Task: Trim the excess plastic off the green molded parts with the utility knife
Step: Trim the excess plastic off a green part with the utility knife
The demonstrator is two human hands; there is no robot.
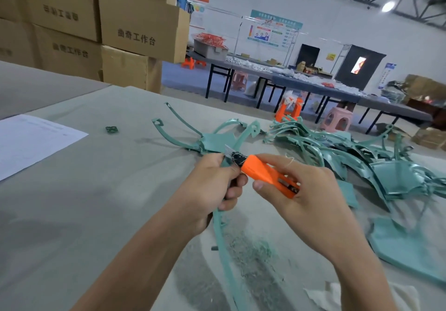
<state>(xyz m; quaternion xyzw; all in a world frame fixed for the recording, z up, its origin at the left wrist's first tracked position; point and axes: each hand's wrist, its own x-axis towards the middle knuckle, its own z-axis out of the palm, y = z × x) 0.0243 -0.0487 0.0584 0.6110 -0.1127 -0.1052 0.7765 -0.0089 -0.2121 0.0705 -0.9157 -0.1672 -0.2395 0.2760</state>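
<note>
- A thin green part (223,243) is being gripped tight in the left hand (207,190), so it stays steady.
- The orange utility knife (268,175) is being pinched in the right hand (306,195), blade aimed at 10 o'clock, probably for shaving.

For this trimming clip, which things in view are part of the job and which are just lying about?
Part of the job:
- orange utility knife in the right hand
- green part gripped by the left hand
- pile of green parts
- green shavings on the table

Lying about:
- sheet of paper
- small dark green piece
- cardboard boxes
</note>
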